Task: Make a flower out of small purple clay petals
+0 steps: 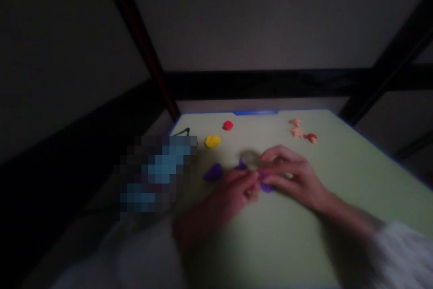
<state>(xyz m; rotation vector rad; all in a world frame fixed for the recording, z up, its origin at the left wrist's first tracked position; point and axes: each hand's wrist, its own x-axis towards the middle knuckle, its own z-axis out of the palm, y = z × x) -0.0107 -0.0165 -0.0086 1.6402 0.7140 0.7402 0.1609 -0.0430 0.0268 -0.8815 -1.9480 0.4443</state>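
Observation:
My left hand (238,185) and my right hand (294,172) meet over the pale tabletop, fingertips close together. Between them shows a piece of purple modelling clay (267,186), partly covered by my fingers. The fingers of my left hand are curled in a pinch at its left side. My right thumb and fingers press on the piece from the right. A flat purple lump (213,172) lies left of my left hand. Just beyond my left fingers is a small pointed purple piece (241,164). Dim light and blur hide the exact shapes.
Farther back on the table (287,244) lie a yellow lump (213,140) and a red lump (228,125). Several small peach pieces (297,132) and a red-and-peach piece (311,138) are at the back right. A pixelated patch covers the left edge. A wall stands behind.

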